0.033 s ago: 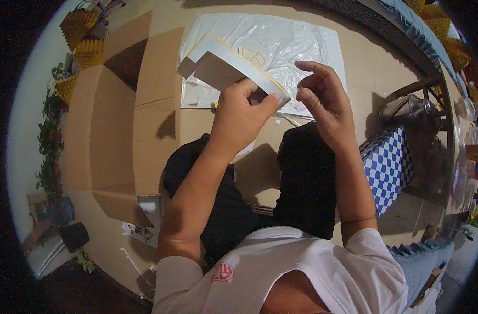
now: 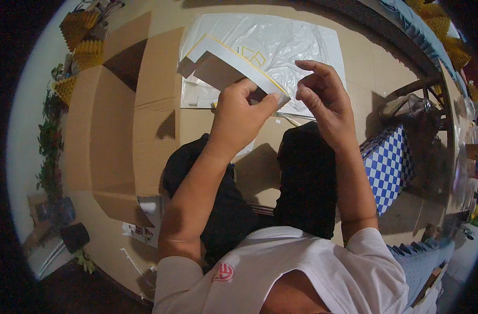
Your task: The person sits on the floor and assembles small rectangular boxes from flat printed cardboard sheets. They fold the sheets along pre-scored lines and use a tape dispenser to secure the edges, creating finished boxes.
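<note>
My left hand (image 2: 240, 118) grips the near end of a flat folded carton piece (image 2: 226, 65), white with yellow edging on one face and brown cardboard on the other, held up above the floor. My right hand (image 2: 322, 99) hovers just to the right of that end, fingers curled and apart, thumb and forefinger close to the carton's corner; I cannot tell whether they touch it. Beneath the carton lies a clear plastic sheet (image 2: 296, 47) spread on the floor. My legs in dark trousers (image 2: 307, 178) are below my hands.
A large open brown cardboard box (image 2: 118, 125) lies on the floor to my left. A blue-and-white checkered item (image 2: 388, 165) sits at my right, beside a chair frame (image 2: 417, 104). Yellow foam pieces (image 2: 84, 36) are piled at the upper left, plants along the left edge.
</note>
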Available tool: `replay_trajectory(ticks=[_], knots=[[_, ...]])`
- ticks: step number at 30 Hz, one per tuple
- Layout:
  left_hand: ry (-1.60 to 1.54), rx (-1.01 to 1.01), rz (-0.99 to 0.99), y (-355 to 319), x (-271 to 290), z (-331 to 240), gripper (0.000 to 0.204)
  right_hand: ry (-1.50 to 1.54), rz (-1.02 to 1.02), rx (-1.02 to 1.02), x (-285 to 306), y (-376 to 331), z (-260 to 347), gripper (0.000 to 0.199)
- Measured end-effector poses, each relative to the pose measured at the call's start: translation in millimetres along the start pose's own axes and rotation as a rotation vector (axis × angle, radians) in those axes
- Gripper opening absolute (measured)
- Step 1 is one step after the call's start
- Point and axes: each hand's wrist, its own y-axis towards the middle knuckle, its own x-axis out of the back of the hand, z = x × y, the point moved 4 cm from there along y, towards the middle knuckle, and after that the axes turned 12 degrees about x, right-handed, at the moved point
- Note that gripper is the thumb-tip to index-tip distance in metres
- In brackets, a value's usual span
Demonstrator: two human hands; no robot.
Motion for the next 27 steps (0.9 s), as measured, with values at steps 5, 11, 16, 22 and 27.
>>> replay_trajectory(ticks=[5,11,16,22,27], knots=[[-0.121,-0.043,-0.125,1,0,5,0.022,0.247,-0.127,-0.169,-8,-3,0,0.04],[-0.094,-0.053,-0.201,-4,1,-5,0.023,0.222,-0.302,-0.094,-12,-8,0,0.041],[-0.127,-0.11,-0.291,-7,-6,-1,0.02,0.342,-0.371,-0.088,-23,-10,-1,0.041],[-0.152,-0.163,-0.255,-3,-17,2,0.023,0.311,-0.391,-0.102,-26,-13,-2,0.04],[0.134,-0.316,-0.39,-11,-16,-10,0.018,0.381,-0.435,-0.114,-25,-14,-2,0.04]])
